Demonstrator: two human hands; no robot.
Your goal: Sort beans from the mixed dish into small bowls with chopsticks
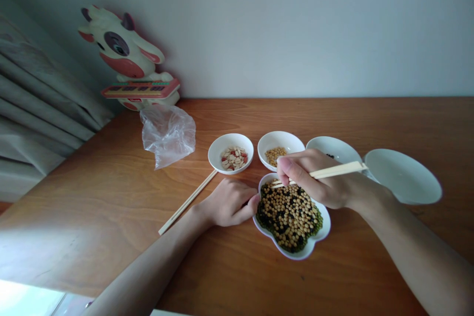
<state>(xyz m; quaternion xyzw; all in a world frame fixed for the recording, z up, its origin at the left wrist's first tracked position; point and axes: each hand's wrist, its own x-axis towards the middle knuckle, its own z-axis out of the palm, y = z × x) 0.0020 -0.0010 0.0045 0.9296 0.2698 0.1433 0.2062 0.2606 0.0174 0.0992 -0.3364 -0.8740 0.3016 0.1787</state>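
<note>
Above the bowl [325, 218], held chopsticks [335, 170] slant, pointing left.

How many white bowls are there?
5: the wavy bowl by the left hand; behind, left to right, first bowl, second bowl, third bowl (partly hidden), fourth bowl far right.

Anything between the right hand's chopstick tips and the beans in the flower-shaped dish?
Nothing visible. The right hand holds the chopsticks with their tips right at the beans, near the far edge of the flower-shaped dish. The left hand is at the dish's left rim, not between them.
</note>
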